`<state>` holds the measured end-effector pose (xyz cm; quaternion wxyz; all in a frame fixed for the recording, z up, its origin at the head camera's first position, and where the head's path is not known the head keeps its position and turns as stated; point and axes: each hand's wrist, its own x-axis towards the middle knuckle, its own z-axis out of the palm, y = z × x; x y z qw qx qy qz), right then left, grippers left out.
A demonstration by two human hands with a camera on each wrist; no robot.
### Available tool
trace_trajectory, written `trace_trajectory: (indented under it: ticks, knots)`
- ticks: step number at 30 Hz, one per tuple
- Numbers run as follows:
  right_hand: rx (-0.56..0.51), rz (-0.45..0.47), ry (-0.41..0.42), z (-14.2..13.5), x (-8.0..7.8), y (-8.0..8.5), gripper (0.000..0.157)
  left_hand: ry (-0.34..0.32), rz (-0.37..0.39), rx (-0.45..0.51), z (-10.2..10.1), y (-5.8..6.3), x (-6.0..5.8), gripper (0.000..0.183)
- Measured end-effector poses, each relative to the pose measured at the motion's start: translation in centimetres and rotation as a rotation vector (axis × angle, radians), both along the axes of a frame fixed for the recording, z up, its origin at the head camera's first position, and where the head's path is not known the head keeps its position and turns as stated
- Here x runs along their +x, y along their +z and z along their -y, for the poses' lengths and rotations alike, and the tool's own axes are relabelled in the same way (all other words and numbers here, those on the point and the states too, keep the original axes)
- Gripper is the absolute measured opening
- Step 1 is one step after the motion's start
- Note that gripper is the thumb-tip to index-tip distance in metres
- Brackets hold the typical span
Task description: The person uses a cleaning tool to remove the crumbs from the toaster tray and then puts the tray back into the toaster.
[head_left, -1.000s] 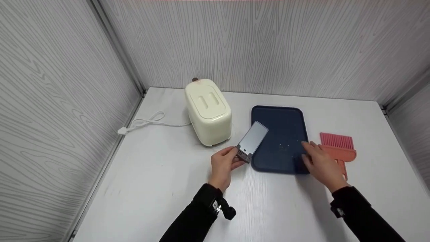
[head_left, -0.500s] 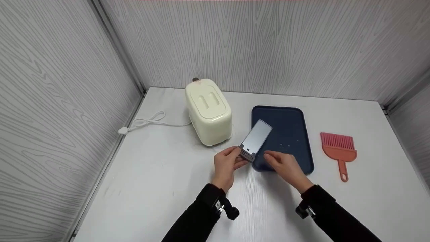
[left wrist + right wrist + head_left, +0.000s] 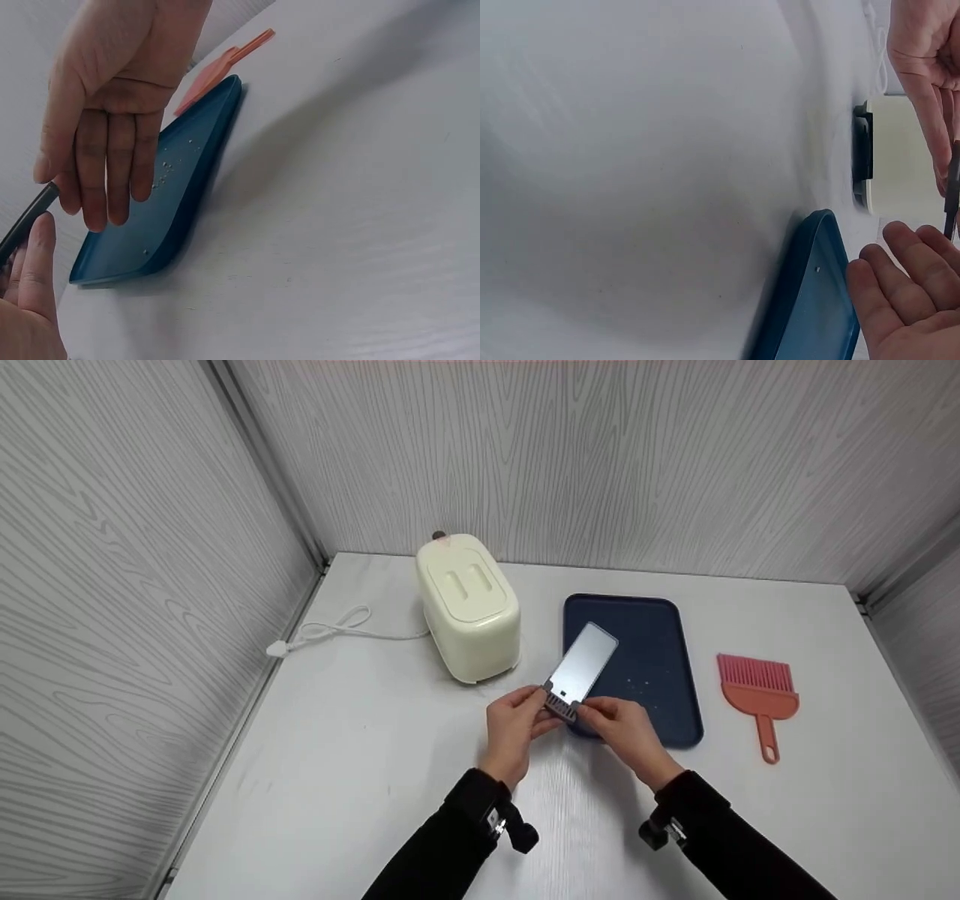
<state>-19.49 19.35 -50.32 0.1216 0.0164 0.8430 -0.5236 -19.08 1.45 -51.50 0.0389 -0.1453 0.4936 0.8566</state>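
Note:
A crumb tray (image 3: 586,660), a silver plate with a grey slotted plastic end, is held tilted over the near left part of a navy serving tray (image 3: 656,637). My left hand (image 3: 514,735) pinches the left side of the grey end. At its right corner, my right hand (image 3: 628,735) pinches the same end between thumb and fingers. In the left wrist view, the right thumb meets the dark edge of the crumb tray (image 3: 26,223), and the other right fingers extend downward. Small pale crumbs (image 3: 639,685) lie scattered on the navy tray.
A cream lidded toaster (image 3: 472,607) stands left of the navy tray. Its white cord and plug (image 3: 330,631) lie to the left. A coral dustpan (image 3: 763,705) with a pink brush (image 3: 756,673) lies at the right. White panels (image 3: 585,465) border the table.
My right hand has come left from beside the dustpan and taken hold of the crumb tray's right corner. My left hand and the crumb tray have shifted slightly right.

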Motion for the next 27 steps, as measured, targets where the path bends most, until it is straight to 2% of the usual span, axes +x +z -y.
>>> trace_trajectory:
  ticks: [9,14,23,27]
  knots:
    - [-0.126,0.075,-0.071,-0.3,-0.1,-0.1,0.041,-0.066,-0.011,-0.051,-0.2,0.1,0.6,0.027]
    - [-0.191,0.105,-0.082,-0.3,-0.1,0.1,0.043,-0.139,-0.021,-0.123,-0.1,0.0,1.4,0.026]
    - [-0.196,0.130,-0.103,-0.3,0.0,-0.4,0.038,-0.250,0.022,-0.188,0.2,-0.8,2.7,0.034]
    - [-0.228,0.146,-0.102,-0.4,0.2,-1.0,0.037,-0.292,0.023,-0.204,0.4,-1.2,3.3,0.032]
